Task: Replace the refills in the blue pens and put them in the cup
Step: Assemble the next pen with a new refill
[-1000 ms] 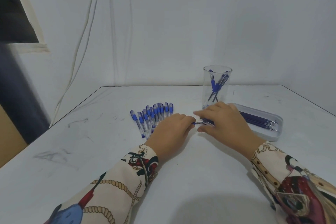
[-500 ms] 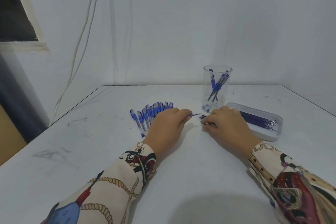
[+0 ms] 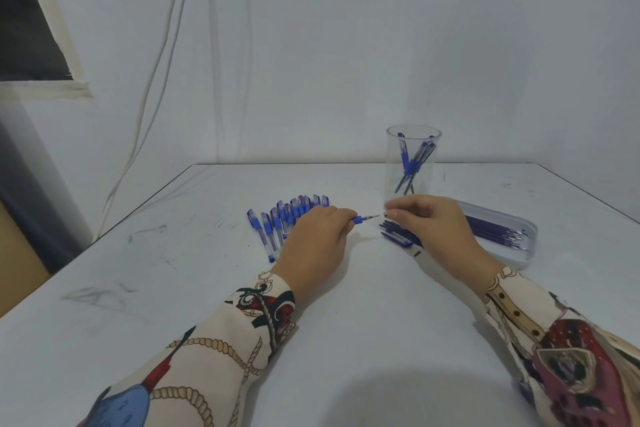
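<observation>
We count few finished pens in clear cup (image 3: 412, 163) at 1 o'clock. Row of blue pens (image 3: 289, 218) at 11 awaits. Left hand (image 3: 317, 246) grips pen (image 3: 363, 218); right hand (image 3: 431, 224) pinches near its tip, contents unclear.

A blue pen (image 3: 363, 218) with a blue rubber sleeve sticks out of the left hand (image 3: 317, 236), its fine tip pointing right toward the right hand (image 3: 429, 222), whose fingertips are pinched together just off that tip. A fan of capped blue pens (image 3: 277, 222) lies on the table (image 3: 207, 288) beside the left hand. A clear cup (image 3: 413, 163) stands upright farther back, several blue pens leaning inside. Dark refills (image 3: 495, 232) lie side by side in a shallow tray (image 3: 530, 246) at the right; a few more refills and a loose cap (image 3: 398, 239) rest beneath the right hand.
</observation>
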The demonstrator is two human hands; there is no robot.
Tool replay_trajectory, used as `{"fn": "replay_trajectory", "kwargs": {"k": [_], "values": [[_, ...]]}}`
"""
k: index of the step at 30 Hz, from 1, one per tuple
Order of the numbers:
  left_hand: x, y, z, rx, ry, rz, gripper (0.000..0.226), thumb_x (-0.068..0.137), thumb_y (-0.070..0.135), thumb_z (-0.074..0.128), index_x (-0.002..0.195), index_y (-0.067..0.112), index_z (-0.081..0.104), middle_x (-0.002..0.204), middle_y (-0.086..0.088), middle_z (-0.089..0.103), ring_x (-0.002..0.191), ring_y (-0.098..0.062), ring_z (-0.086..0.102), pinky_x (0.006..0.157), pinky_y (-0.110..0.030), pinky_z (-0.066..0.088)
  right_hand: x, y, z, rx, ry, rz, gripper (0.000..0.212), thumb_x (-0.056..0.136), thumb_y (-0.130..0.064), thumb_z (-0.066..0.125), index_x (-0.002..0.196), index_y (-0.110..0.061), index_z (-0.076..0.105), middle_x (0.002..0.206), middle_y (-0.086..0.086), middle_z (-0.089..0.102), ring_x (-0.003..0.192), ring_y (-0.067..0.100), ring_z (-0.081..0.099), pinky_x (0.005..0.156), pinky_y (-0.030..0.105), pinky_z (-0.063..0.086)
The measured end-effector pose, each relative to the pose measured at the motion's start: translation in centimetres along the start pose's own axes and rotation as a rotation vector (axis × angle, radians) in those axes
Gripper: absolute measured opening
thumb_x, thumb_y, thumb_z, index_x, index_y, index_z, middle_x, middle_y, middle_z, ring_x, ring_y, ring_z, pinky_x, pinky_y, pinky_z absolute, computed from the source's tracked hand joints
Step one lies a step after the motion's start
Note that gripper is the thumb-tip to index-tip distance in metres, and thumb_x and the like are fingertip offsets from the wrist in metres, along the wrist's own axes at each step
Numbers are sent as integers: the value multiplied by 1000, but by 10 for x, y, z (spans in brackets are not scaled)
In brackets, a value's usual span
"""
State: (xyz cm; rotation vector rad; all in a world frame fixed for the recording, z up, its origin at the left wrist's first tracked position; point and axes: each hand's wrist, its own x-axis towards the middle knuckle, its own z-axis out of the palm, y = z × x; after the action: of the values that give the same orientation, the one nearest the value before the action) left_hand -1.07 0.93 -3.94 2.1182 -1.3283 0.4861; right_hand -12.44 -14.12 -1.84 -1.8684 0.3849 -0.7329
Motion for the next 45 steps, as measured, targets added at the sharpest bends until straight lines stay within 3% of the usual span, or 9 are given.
{"fn": "replay_trajectory", "kwargs": {"k": [15,21,26,31,33,36,41,45], "values": [[-1,4,-3,-10,-25,-8,30,99,23,38,118,12,59,98,-6,65,91,-22,53,81,-38,43,-4,-4,9,93,14,-13,16,83,-8,68,83,-23,72,84,-8,72,76,1,67,71,11,51],[-2,6,-3,-11,-14,15,31,99,25,37,118,12,59,97,-5,65,90,-21,53,79,-34,42,-4,-3,10,50,-14,-39,19,82,-9,69,80,-28,72,82,-11,73,82,5,68,82,19,50],[-2,6,-1,-20,20,73,28,98,24,41,113,11,62,90,-5,65,84,-23,54,76,-36,43,-5,-2,13,-122,-19,-56,17,90,-29,60,75,-26,68,76,-5,70,80,15,66,77,27,49],[-3,8,0,-16,46,107,32,96,27,40,107,10,64,85,-5,66,79,-24,56,71,-41,47,-9,-6,13,-231,-33,-52,39,94,-43,45,67,-22,63,69,-6,65,66,2,58,65,19,38],[-3,8,0,-16,43,104,34,96,28,39,108,9,64,87,-5,66,81,-24,56,72,-42,47,-9,-6,11,-217,-41,-54,36,97,-40,44,75,-21,65,75,-1,66,72,9,59,66,21,41],[-2,7,-1,-20,26,94,30,98,26,41,112,10,62,93,-6,66,86,-24,56,77,-41,46,-8,-6,10,-223,-82,-81,14,93,-27,53,83,-25,63,78,5,64,74,17,57,69,29,44],[-3,7,0,-2,51,122,31,96,27,41,108,9,64,88,-5,67,81,-23,57,72,-40,48,-9,-5,10,-287,-87,-74,37,96,-41,43,67,-26,60,77,0,64,74,13,57,70,29,42],[-3,7,-1,-2,53,120,33,96,28,39,108,9,64,87,-5,67,80,-23,57,71,-38,48,-7,-5,7,-237,-128,-66,18,94,-32,52,79,-29,62,71,-3,58,68,12,53,64,25,40]]}}
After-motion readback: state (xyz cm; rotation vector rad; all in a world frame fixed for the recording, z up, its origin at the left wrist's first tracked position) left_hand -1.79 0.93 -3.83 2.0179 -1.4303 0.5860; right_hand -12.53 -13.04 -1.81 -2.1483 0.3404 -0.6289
